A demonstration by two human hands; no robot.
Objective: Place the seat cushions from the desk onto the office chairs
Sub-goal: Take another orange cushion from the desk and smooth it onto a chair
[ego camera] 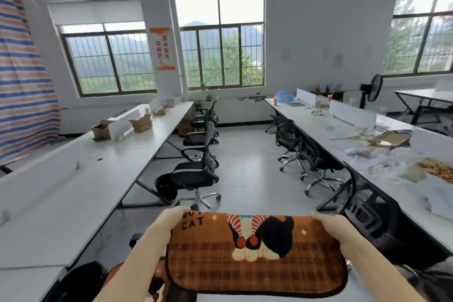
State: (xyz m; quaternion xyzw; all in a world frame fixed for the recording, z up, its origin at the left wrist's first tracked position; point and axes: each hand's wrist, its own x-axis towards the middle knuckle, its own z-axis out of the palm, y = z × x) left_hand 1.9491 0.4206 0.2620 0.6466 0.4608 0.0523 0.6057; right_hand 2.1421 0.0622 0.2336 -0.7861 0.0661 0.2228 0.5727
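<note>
**While one cushion is carried, most chairs stand bare**

As the person stands in the aisle between two long desks, both hands hold a single orange seat cushion (257, 252) flat and level in front of the body, in mid-air and touching no chair. The left hand (169, 222) pinches the cushion's far left corner, thumb on top and fingers curled beneath; the right hand (331, 225) grips the far right corner in the same manner. Neither hand is spread or free. The cushion's upper face shows a cartoon cat, a plaid band and the word "CAT".

Progress, as a judgement: the task appears to be at an early or middle stage. The nearest left chair (193, 174) shows a bare black seat, as do the chairs lined up behind it along the left desk (73, 191). The chairs on the right, including the nearest right chair (375, 216), face the right desk (367, 135); their seats are largely hidden by the backrests, so whether any carries a cushion cannot be told. At the lower left, partly behind the left forearm, an orange patch (137, 274) resembles a second cushion, perhaps lying on a chair; this is too obscured to confirm. A patterned yellow item (438, 169) among the clutter at the far right of the right desk may be another cushion awaiting collection.

What remains is to lower the held cushion onto a bare seat, then fetch any others.
</note>
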